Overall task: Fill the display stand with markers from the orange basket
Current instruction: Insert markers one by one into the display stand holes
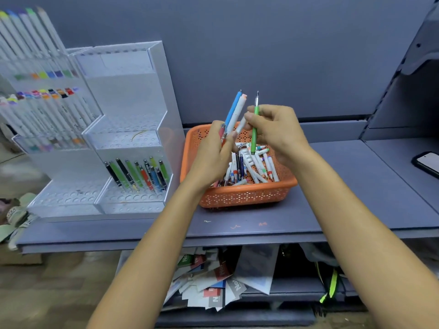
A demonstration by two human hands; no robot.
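Observation:
An orange perforated basket sits on the grey shelf and holds several loose white markers and pens. My left hand is above its left side, gripping a bunch of markers, one blue and one white with a peach cap. My right hand is over the basket's back, pinching a thin green pen upright, tip up. The clear acrylic display stand is to the left; its lower tier holds several pens, and its front holes are unfilled.
A second clear stand full of white colour-capped markers is at the far left. A phone lies on the shelf at the right edge. Papers are heaped under the shelf. A grey back wall rises behind the basket.

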